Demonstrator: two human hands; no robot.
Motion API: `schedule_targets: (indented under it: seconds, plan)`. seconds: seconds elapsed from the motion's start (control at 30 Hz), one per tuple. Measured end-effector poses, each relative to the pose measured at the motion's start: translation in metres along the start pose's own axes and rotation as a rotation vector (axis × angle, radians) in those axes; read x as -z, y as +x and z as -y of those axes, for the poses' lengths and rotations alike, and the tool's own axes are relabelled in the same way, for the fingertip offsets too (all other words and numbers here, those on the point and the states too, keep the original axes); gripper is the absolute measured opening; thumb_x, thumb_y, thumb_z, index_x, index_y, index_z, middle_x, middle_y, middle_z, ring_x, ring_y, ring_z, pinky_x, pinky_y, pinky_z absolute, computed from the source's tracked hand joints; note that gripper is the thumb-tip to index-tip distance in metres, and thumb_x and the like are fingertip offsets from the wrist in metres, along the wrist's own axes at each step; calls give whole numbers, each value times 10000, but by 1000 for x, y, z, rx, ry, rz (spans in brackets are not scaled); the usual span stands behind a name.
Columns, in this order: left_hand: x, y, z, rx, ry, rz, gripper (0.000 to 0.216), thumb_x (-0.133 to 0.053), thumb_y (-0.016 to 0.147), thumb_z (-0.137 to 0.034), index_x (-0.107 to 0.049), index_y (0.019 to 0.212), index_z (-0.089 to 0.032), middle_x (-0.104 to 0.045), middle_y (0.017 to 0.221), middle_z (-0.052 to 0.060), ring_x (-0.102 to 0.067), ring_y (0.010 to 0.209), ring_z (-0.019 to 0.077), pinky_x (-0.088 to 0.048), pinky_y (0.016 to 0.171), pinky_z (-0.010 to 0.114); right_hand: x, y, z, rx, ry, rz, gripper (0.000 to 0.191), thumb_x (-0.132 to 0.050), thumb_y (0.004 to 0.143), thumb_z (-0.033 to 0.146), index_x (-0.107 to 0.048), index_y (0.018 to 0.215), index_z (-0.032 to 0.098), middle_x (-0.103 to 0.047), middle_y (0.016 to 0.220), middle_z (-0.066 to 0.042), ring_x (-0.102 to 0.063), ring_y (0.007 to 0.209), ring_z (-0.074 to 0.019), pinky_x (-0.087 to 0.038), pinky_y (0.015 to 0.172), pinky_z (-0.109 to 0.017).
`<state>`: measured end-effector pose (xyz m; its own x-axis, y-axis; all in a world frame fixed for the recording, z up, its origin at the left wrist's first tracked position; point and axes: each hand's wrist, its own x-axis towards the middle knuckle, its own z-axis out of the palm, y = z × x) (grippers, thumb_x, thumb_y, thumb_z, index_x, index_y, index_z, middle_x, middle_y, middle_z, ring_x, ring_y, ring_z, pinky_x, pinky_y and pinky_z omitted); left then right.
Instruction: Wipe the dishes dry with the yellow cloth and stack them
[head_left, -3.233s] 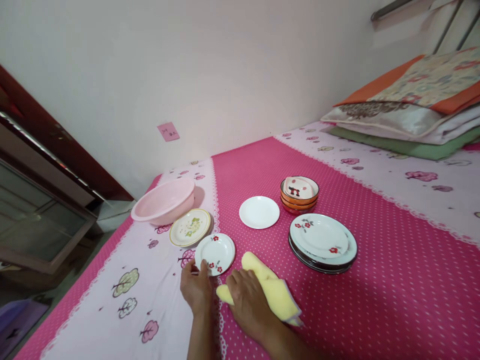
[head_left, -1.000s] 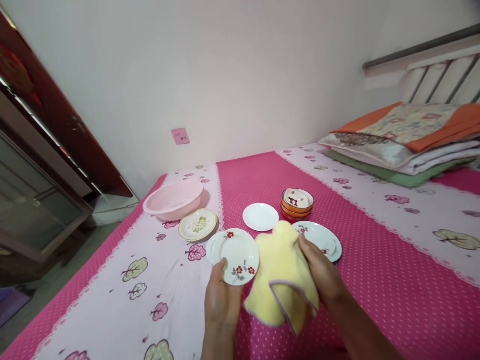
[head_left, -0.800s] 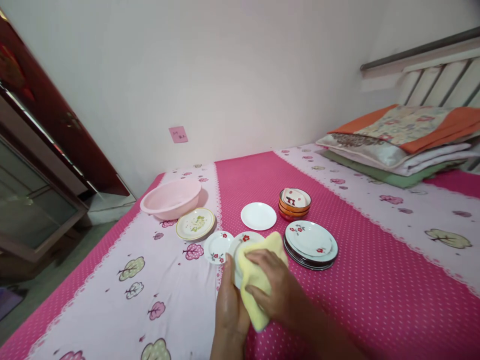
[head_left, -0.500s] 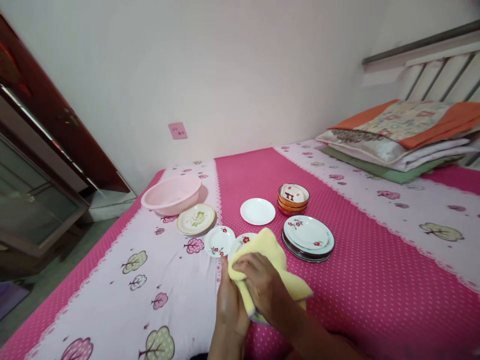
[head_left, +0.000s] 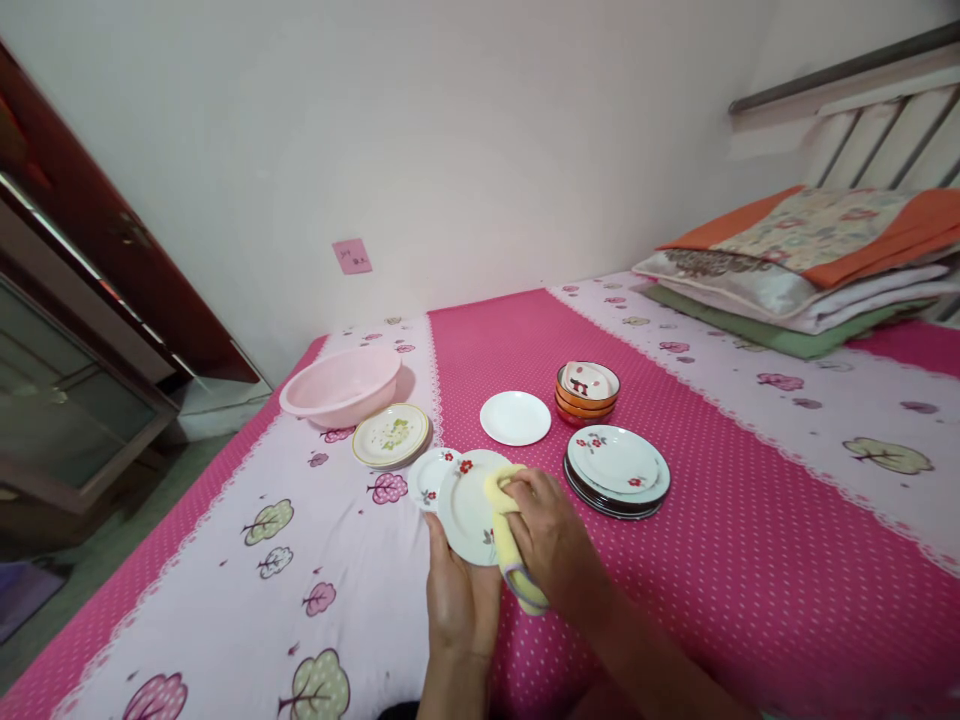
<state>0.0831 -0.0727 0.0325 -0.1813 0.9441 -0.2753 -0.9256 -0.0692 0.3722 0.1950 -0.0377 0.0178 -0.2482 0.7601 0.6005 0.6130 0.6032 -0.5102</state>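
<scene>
My left hand (head_left: 459, 595) grips a white plate with red flowers (head_left: 469, 510) from below, tilted up towards me. A yellow cloth (head_left: 513, 545) is bunched in my right hand (head_left: 551, 530), pressed against the plate's right edge. Behind the held plate, a smaller flowered plate (head_left: 426, 480) lies on the bed, partly covered from view. To the right of my hands is a stack of flowered plates (head_left: 611, 462) with dark rims underneath. A plain white plate (head_left: 515, 418) lies farther back.
A pink basin (head_left: 341, 390) and a stack of yellow-rimmed plates (head_left: 390, 436) stand at the left. Nested orange bowls (head_left: 585, 400) sit near the wall (head_left: 487, 150). Folded bedding and pillows (head_left: 810, 260) are piled at the far right of the bed (head_left: 750, 560).
The cloth has drawn back to the plate's right edge with my right hand, uncovering most of the plate's face. My left hand keeps its hold on the plate.
</scene>
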Motion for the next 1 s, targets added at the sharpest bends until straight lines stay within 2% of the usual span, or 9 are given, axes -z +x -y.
schedule_targets:
  seconds: [0.17, 0.27, 0.37, 0.43, 0.57, 0.67, 0.8, 0.9, 1.0]
  plan:
    - [2, 4, -4, 55, 13, -18, 573, -387, 1048, -536, -688, 1354, -157, -720, 1330, 159, -610, 1325, 294, -443, 1153, 437, -4, -18, 18, 48, -11, 108, 282, -518, 899, -12, -623, 1074, 182, -642, 1040, -92, -555, 945, -270, -480, 845, -424]
    - [4, 2, -8, 154, 12, -64, 594, -427, 1026, -571, -751, 1223, -114, -749, 1242, 186, -639, 1281, 325, -475, 1120, 462, -5, -17, 32, 76, 13, 155, 235, -557, 897, 3, -636, 1011, 192, -641, 995, -68, -552, 895, -255, -467, 777, -386]
    - [5, -2, -10, 218, 21, -123, 563, -464, 1019, -560, -786, 1090, -104, -779, 1108, 172, -679, 1212, 319, -504, 1088, 456, -7, -9, 41, 101, 46, 153, 223, -562, 899, 2, -637, 991, 191, -645, 995, -64, -556, 900, -246, -472, 774, -367]
    - [5, -6, -7, 189, 37, -124, 513, -448, 1041, -504, -782, 1128, -124, -782, 1100, 148, -694, 1188, 291, -508, 1084, 435, -8, 0, 44, 114, 58, 120, 221, -549, 911, 7, -631, 1005, 190, -648, 1009, -68, -555, 916, -245, -478, 800, -369]
    - [7, -11, 3, 160, 35, -42, 503, -428, 1056, -483, -721, 1303, -158, -732, 1299, 152, -631, 1299, 275, -471, 1127, 422, -7, 20, 38, 128, 11, 10, 211, -531, 932, 38, -603, 1074, 177, -642, 1056, -98, -547, 949, -268, -477, 839, -406]
    - [10, -11, 9, 120, 3, 6, 464, -433, 1058, -466, -727, 1307, -207, -727, 1328, 130, -600, 1342, 273, -444, 1155, 445, -4, 29, 25, 80, -73, -45, 189, -527, 947, 58, -590, 1083, 172, -637, 1041, -108, -546, 960, -286, -474, 859, -432]
    - [6, -8, 8, 67, -23, 45, 410, -441, 1060, -423, -733, 1301, -266, -725, 1344, 93, -575, 1370, 270, -423, 1174, 474, 0, 25, 6, 5, -137, -39, 192, -526, 939, 50, -586, 1074, 171, -629, 1027, -116, -554, 964, -299, -476, 860, -444]
    - [-3, -6, 7, 59, -22, 3, 423, -409, 1073, -395, -731, 1300, -242, -737, 1322, 90, -585, 1360, 243, -414, 1183, 425, 2, 14, 5, -19, -83, -33, 242, -510, 918, 24, -583, 1086, 182, -630, 1039, -116, -564, 986, -297, -478, 879, -442]
    - [-10, -6, 10, 100, -15, -77, 468, -376, 1080, -409, -764, 1222, -188, -776, 1223, 103, -656, 1263, 231, -430, 1164, 385, 3, 5, 15, -6, 25, -29, 305, -505, 884, -2, -588, 1096, 200, -653, 1069, -103, -569, 994, -284, -478, 881, -424]
